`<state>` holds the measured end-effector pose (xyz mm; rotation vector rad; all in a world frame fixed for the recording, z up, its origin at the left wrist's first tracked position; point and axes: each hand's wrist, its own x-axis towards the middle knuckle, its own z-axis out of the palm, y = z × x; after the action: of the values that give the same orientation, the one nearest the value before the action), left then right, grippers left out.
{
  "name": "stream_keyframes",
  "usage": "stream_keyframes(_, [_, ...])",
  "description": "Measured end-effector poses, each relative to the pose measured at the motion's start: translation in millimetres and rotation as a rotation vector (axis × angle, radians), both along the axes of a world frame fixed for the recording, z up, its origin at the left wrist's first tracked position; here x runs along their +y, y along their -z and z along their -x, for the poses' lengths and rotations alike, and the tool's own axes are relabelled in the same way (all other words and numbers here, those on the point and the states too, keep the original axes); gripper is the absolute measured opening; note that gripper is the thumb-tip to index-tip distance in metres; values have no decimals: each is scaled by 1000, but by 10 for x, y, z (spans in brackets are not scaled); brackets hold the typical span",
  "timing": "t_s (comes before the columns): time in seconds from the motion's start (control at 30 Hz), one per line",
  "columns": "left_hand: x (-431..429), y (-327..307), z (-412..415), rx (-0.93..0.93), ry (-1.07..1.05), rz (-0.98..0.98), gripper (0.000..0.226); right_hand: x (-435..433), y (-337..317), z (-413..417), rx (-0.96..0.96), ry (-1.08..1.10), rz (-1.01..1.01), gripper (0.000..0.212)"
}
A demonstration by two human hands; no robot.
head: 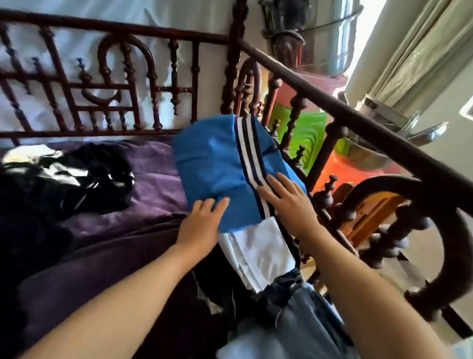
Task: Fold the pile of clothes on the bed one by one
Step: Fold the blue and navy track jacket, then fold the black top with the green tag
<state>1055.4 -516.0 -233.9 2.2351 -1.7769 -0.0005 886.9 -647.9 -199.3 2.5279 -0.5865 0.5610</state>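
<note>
Blue folded garment (white-and-navy stripes) lies on the bed; left hand and right hand press flat on it, fingers straight.

glossy black bag on purple sheet | coloured plastic stools behind wooden rail | curtain

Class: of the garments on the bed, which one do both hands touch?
The blue striped garment: left hand and right hand lie flat on it. The black garment lies apart at left.
</note>
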Motion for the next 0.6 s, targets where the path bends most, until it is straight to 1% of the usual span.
stream_keyframes(0.07, [-146,427,182,109,115,-285,79,-49,459,333,355,241,-291,64])
stream_keyframes(0.1, [-185,618,250,137,154,-410,83,-46,695,483,519,355,-436,66])
stream_keyframes(0.13, [-209,785,302,128,182,-509,86,-33,899,596,648,446,-550,66])
stream_keyframes(0.17, [-222,921,342,99,202,-582,89,0,1068,667,729,493,-629,66])
stream_keyframes(0.2, [-233,1025,365,78,213,-621,90,42,1202,694,768,502,-671,68])
stream_keyframes(0.27, [-254,1135,360,62,220,-645,87,105,1358,649,729,471,-702,74])
stream_keyframes(0.33, [-277,1173,313,76,222,-650,84,105,1399,544,667,458,-732,74])
stream_keyframes(0.4, [-281,1164,254,96,223,-638,82,80,1371,415,633,497,-760,71])
stream_keyframes(0.47, [-225,1115,189,121,221,-628,80,85,1312,256,619,537,-695,62])
stream_keyframes(0.5, [-176,1072,139,128,212,-624,79,103,1280,163,608,547,-642,54])
stream_keyframes(0.6, [8,893,-77,112,159,-573,76,234,1111,-133,554,537,-563,38])
